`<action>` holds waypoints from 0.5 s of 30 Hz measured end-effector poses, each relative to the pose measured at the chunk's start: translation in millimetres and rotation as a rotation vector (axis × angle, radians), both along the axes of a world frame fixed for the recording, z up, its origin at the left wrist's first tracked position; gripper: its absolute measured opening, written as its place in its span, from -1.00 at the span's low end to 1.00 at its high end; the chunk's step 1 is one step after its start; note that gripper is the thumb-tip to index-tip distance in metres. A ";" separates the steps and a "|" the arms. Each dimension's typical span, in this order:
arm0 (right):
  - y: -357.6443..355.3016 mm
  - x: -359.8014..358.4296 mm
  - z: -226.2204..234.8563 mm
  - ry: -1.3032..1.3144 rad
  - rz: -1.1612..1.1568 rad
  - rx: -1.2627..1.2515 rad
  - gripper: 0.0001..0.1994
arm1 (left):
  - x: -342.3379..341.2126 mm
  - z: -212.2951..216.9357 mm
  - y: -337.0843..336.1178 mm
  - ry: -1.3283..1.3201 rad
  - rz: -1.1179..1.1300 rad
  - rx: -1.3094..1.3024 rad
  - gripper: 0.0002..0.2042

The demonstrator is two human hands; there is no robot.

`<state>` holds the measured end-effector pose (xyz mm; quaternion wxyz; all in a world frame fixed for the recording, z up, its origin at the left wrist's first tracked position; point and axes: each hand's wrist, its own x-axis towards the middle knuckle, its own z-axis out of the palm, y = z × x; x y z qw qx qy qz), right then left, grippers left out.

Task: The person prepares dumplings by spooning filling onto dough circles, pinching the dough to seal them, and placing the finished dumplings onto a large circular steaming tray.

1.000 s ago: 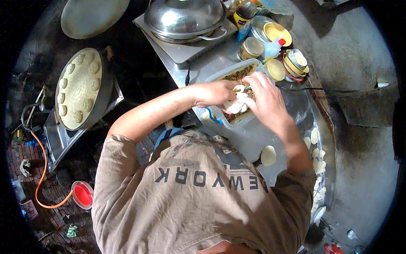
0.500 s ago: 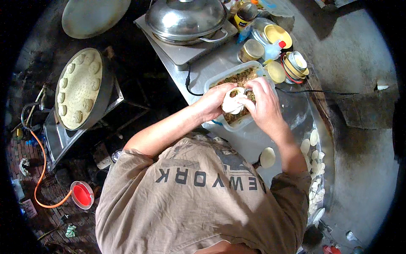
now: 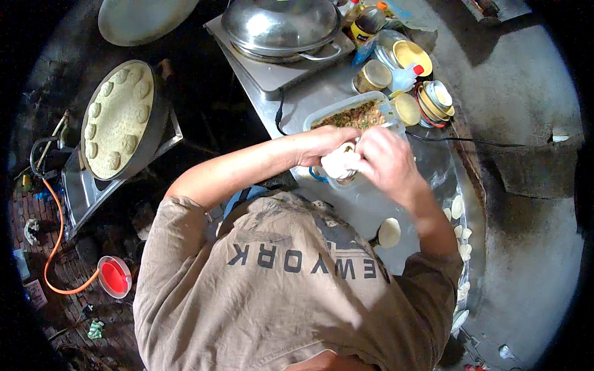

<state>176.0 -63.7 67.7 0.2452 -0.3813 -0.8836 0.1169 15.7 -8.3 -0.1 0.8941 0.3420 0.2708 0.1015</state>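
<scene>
A white dough bun (image 3: pixel 338 164) with a pleated, partly gathered top sits in my left hand (image 3: pixel 323 144), whose fingers curl around it. My right hand (image 3: pixel 388 162) pinches the bun's edge from the other side; its fingertips are partly hidden and slightly blurred. Both hands are over the near part of a clear plastic tub (image 3: pixel 314 119) of minced filling (image 3: pixel 356 116). A flat round of dough (image 3: pixel 389 233) lies nearer my body, by my right forearm. Several small dough pieces (image 3: pixel 464 251) are strewn along the table's right side.
At the left, a round pan (image 3: pixel 117 133) holds several pleated buns. A lidded steel wok (image 3: pixel 281 28) rests on a flat cooker (image 3: pixel 266 79). Beyond the tub stand a jar (image 3: pixel 373 75), bottles (image 3: pixel 369 21) and stacked bowls (image 3: pixel 436 102). A black cord (image 3: pixel 470 141) runs rightward.
The bun's opening looks smaller, with more of its rim gathered. My right hand has turned over it, and both hands have shifted slightly toward my body, showing more filling.
</scene>
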 end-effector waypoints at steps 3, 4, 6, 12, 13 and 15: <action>5.8 7.1 -2.6 -0.003 -0.107 -0.261 -0.81 | -0.3 3.8 0.5 -0.022 0.047 0.119 -0.35; 2.9 7.1 -3.2 0.079 -0.160 -0.295 -0.82 | -9.8 9.5 -3.9 -0.005 0.076 0.109 -0.24; -3.9 1.1 -4.9 0.248 -0.250 -0.363 -0.85 | -17.7 -5.9 -12.7 -0.162 0.252 0.024 -0.29; -10.8 -8.7 -34.1 0.238 -0.276 -0.238 -0.88 | 2.2 -35.2 -37.4 -0.291 0.632 -0.112 -0.61; -10.6 -6.1 -33.6 0.119 -0.247 -0.115 -0.86 | 0.9 -35.6 -35.4 -0.260 0.581 -0.116 -0.62; -10.7 -3.4 -30.7 -0.045 -0.149 0.062 -0.84 | -3.5 -32.3 -30.2 -0.195 0.470 -0.122 -0.64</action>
